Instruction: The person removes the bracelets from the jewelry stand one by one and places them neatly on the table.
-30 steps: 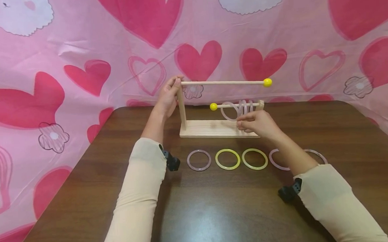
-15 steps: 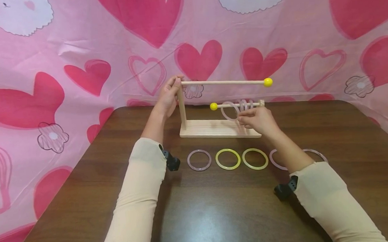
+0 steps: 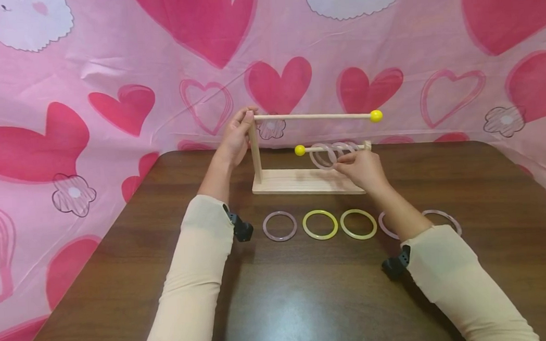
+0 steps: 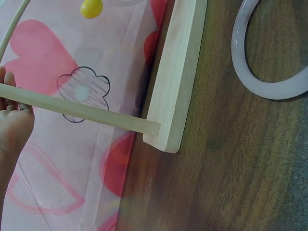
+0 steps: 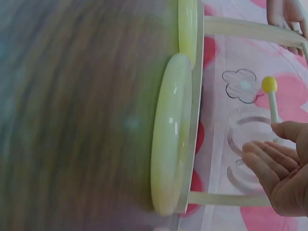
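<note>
A wooden bangle stand (image 3: 302,182) has an upper rod (image 3: 314,117) and a lower rod, each ending in a yellow ball. My left hand (image 3: 235,136) holds the top of its left post (image 4: 82,111). Several pale lilac bangles (image 3: 312,160) hang on the lower rod, tilted and fanned out. My right hand (image 3: 362,167) is at these bangles, thumb and fingertips pinching at the edge of one. In the right wrist view, the thumb and fingers lie on either side of the rod, with two translucent bangles (image 5: 236,139) behind them.
In front of the stand several bangles lie in a row on the brown table (image 3: 280,295): lilac (image 3: 264,227), yellow (image 3: 305,225), pale yellow (image 3: 342,224), then two partly covered by the right forearm. A pink heart-patterned cloth (image 3: 176,51) hangs behind.
The bangles on the lower rod have tilted and spread toward the left. My right hand and forearm have shifted slightly left; my left hand has stayed on the post.
</note>
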{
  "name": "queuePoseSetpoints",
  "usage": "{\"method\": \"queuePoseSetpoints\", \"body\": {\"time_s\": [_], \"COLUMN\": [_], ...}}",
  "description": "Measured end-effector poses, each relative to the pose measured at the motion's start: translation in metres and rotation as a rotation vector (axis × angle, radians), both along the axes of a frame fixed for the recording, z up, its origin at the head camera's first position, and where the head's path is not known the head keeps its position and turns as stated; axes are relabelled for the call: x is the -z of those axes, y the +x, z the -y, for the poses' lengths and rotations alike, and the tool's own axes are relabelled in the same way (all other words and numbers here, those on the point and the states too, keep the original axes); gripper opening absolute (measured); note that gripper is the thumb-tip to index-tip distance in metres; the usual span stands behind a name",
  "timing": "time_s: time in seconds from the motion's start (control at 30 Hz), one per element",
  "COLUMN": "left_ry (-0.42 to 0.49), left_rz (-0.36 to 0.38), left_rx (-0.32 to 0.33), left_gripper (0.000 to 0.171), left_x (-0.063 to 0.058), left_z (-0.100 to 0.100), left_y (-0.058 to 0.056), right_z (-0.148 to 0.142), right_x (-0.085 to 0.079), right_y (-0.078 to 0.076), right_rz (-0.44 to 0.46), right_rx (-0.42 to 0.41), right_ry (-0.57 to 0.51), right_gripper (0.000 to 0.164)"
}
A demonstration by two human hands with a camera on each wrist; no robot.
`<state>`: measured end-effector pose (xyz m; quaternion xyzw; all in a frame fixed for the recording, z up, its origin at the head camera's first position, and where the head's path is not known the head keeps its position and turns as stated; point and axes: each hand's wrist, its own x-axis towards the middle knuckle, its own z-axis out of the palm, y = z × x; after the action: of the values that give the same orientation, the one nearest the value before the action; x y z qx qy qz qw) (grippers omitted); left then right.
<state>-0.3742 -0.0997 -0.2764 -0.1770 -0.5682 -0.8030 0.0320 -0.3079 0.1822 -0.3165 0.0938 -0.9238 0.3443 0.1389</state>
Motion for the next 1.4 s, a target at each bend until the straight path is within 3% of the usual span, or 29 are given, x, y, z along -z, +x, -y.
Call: {"method": "queuePoseSetpoints", "body": {"time_s": [0.23, 1.03, 1.4], "left_ry": [0.004, 0.022, 0.028], "left_rz": [-0.002, -0.027, -0.02], "left_rx": [-0.002, 0.015, 0.013], "left_gripper": [0.013, 0.014, 0.015], "left_x": [0.0, 0.002, 0.001], "left_z": [0.0, 0.001, 0.001], "left_y": [0.0, -0.003, -0.001], "right_z": [0.011, 0.031, 0.037], "right_x": [0.0, -0.001, 0.0], "right_y": [-0.003, -0.004, -0.004], "right_rz": [-0.075, -0.065, -0.121], "right_rx": [0.033, 0.026, 0.05], "right_ry": [0.097, 0.001, -0.034], "right_gripper": [0.022, 0.017, 0.016]}}
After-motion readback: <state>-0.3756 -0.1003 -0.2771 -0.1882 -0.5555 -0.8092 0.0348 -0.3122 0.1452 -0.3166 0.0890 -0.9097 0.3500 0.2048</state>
